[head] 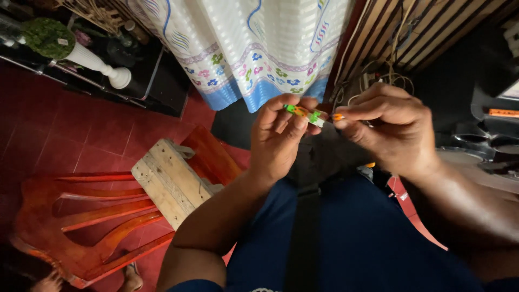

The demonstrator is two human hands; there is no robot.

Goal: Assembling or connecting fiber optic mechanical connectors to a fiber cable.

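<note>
A red tiled floor (pixel 65 130) filled the left half of the frame. On it, at lower left, lay a red plastic chair (pixel 92 227) tipped on its side, its slatted back spread toward the bottom edge. A block of pale, rough wooden planks (pixel 167 181) rested against the chair, just left of centre. Across the top centre hung a white curtain (pixel 254 43) with wavy blue lines and a band of small flowers above a blue hem. The person's lap, in dark blue cloth (pixel 351 238), took up the lower right. At upper right, wooden slats (pixel 432 32) ran on a slant with a tangle of thin wires (pixel 378 75) before them. At upper left a white vase (pixel 97 62) lay tilted, topped by a round green tuft.

Near the centre, both hands met just below the curtain's hem. The left hand (pixel 278 138) was curled, its thumb and fingertips pinched on a small stick-shaped thing (pixel 311 115) patterned in green, orange and white. The right hand (pixel 389 127) was closed narrow as well, thumb and forefinger gripping the orange tip at the thing's right end. The thing lay almost level between the two hands, held up in the air above the lap, touching nothing else.
</note>
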